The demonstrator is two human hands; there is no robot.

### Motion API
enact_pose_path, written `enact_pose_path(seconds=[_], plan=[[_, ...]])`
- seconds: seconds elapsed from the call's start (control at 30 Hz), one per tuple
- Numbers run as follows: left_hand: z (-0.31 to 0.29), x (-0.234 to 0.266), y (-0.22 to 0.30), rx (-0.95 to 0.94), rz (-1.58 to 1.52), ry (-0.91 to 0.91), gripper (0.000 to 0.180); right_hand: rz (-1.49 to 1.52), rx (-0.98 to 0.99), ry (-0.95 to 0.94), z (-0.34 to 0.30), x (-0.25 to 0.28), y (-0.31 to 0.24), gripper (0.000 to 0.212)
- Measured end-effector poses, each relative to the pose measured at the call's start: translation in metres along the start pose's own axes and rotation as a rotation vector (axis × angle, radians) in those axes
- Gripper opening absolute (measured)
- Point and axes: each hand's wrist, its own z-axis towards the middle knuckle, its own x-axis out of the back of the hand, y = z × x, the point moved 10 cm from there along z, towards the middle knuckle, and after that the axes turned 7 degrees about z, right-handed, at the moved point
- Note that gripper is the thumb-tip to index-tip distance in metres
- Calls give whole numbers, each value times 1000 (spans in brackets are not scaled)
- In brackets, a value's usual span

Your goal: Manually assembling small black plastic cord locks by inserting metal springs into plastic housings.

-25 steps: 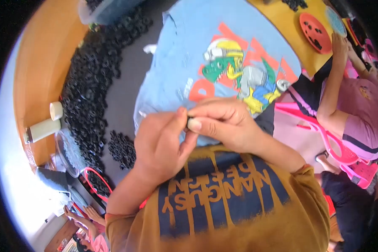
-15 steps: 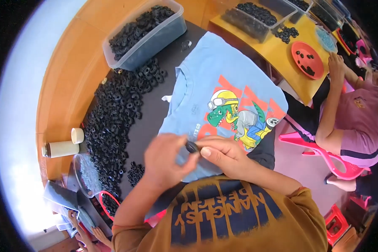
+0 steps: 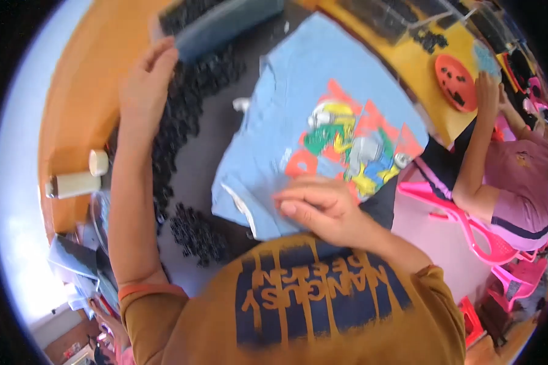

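My left hand [image 3: 147, 82] is reached far forward at the near left corner of a clear plastic bin [image 3: 234, 29] holding small black ring-shaped parts. Its fingers are curled together and blurred, and anything between them is hidden. Below the bin, a long pile of the black parts [image 3: 189, 109] lies beside my left wrist. Over the lower part of a light blue printed T-shirt [image 3: 313, 67], my right hand [image 3: 323, 210] has its fingers curled and its thumb pressed in. Whatever it may hold does not show.
A smaller black heap [image 3: 195, 237] lies left of the shirt. A white bottle [image 3: 76, 185] stands at the left, near a clear dish [image 3: 99, 222]. At the right, a person [image 3: 499, 170] works at a yellow table with a red plate [image 3: 449, 66].
My left hand has left my right hand and moved forward and left to the bin. The black part that was between both hands is out of sight. The view has shifted slightly.
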Motion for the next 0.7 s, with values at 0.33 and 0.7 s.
enact_pose_path(seconds=[0.33,0.7], plan=[[-149,-72,66,-347,118,-296,14,67,44,-211,-6,-18,5,8],[-157,-101,73,-439,316,-392,19,-3,160,-231,-13,-20,-6,15]])
